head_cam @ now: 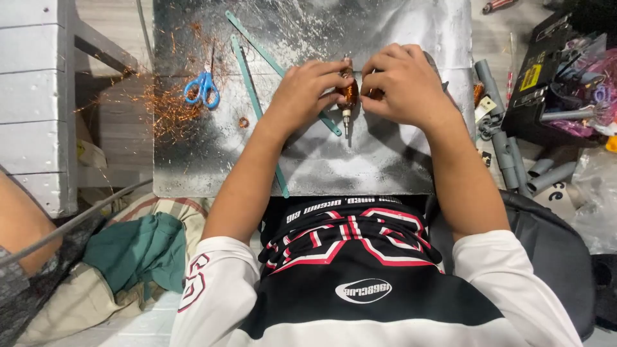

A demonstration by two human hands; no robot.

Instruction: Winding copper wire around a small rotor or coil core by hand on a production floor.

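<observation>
A small motor armature (pixel 349 94) with copper-coloured windings and a thin steel shaft pointing toward me is held over a worn metal sheet (pixel 379 160). My left hand (pixel 305 90) grips its left side with thumb and fingers. My right hand (pixel 402 80) closes on its right side, fingers curled over the top. Most of the armature is hidden between the two hands.
Blue-handled scissors (pixel 202 88) and loose copper wire scraps (pixel 164 106) lie at the sheet's left. Two thin green strips (pixel 257 109) cross the sheet. Grey plastic pipe pieces (pixel 511 160) and a cluttered black tool case (pixel 553 71) sit right. White shelving (pixel 35 96) stands left; cloths (pixel 138 250) lie below.
</observation>
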